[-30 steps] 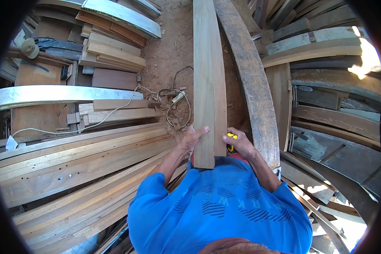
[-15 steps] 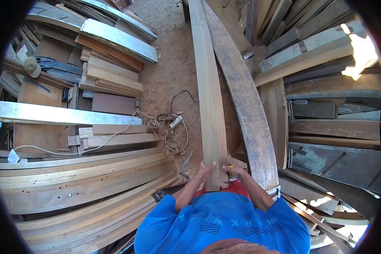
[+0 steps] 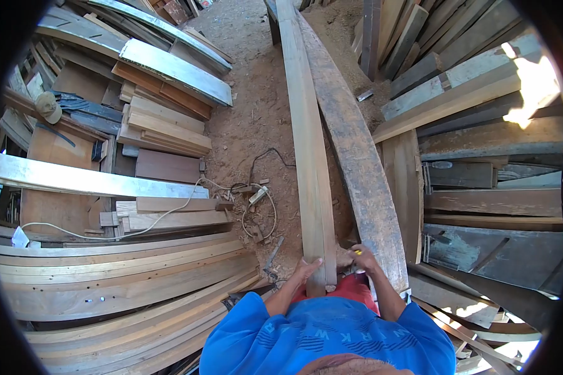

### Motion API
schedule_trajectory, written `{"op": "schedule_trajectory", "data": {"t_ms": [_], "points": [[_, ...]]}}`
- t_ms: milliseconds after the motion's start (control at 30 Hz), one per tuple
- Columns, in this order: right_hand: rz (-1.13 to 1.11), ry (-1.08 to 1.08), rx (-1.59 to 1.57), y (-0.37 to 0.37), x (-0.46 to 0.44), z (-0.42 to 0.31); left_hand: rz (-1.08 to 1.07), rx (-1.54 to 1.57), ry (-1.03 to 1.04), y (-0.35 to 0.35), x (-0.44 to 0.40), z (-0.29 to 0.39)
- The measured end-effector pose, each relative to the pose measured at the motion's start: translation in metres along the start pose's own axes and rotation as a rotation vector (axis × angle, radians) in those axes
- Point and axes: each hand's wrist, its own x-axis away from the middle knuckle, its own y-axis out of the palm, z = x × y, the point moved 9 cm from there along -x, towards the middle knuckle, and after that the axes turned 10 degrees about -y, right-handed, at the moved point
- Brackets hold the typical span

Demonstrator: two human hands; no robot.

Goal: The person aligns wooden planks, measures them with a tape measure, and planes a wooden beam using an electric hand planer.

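A long pale wooden plank [image 3: 308,150] runs away from my body, its near end by my lap. My left hand [image 3: 309,268] grips the plank's left edge near that end, thumb lying on top. To the right, my right hand [image 3: 364,258] is closed around a small tool with a yellow part [image 3: 357,252]; its exact kind is too small to make out. This hand is apart from the plank, above the near part of a wide weathered board [image 3: 356,144] that lies alongside.
Stacked boards [image 3: 125,269] fill the left side, and more timber [image 3: 494,200] is piled on the right. A white power strip [image 3: 258,195] with a looped cord lies on the dirt floor [image 3: 256,125] among shavings. A pale cable [image 3: 144,231] crosses the left boards.
My right hand has moved right, off the plank's edge, carrying the small yellow tool. My left hand keeps its grip on the plank. The view has shifted slightly.
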Motion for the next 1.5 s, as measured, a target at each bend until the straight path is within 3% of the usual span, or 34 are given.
{"op": "schedule_trajectory", "data": {"t_ms": [67, 200, 367, 533, 633, 700, 767, 933, 1033, 1100, 1167, 1233, 1500], "points": [[0.286, -0.057, 0.35, -0.06, -0.003, -0.006, -0.022, 0.003, -0.019, 0.001, -0.001, -0.001], [0.364, 0.159, 0.684, -0.129, 0.01, -0.004, -0.013, -0.017, -0.04, 0.005, 0.007, 0.006], [0.375, 0.257, 0.734, -0.14, 0.029, 0.019, -0.026, -0.007, 0.026, 0.007, 0.011, 0.009], [0.422, 0.392, 0.952, -0.127, 0.055, -0.05, -0.025, -0.01, 0.018, 0.006, 0.007, 0.007], [0.401, -0.129, 0.901, -0.1, 0.018, -0.044, -0.007, -0.043, 0.013, 0.003, 0.007, 0.004], [0.252, -0.163, 0.597, -0.074, 0.0, -0.057, 0.003, -0.078, -0.004, 0.006, 0.005, 0.005], [0.013, -0.114, 0.47, -0.03, 0.003, -0.091, 0.021, -0.101, -0.047, 0.002, 0.006, 0.002], [-0.359, -0.059, 0.652, 0.083, 0.013, -0.062, 0.004, -0.128, 0.135, -0.001, -0.005, 0.001], [-0.163, -0.178, 0.601, 0.097, 0.02, -0.047, 0.028, -0.163, 0.086, 0.001, 0.006, 0.005], [-0.191, -0.139, 0.55, 0.103, 0.002, 0.008, -0.017, -0.098, 0.113, 0.003, 0.013, 0.009], [-0.175, -0.18, 0.494, 0.096, 0.001, 0.02, 0.005, -0.096, 0.054, 0.0, 0.008, 0.002], [-0.283, 0.015, 0.473, 0.088, 0.004, 0.011, 0.036, -0.091, 0.141, 0.001, 0.008, 0.008], [-0.254, 0.001, 0.377, 0.082, 0.006, 0.007, 0.034, 0.023, 0.088, -0.004, 0.005, 0.001]]}}
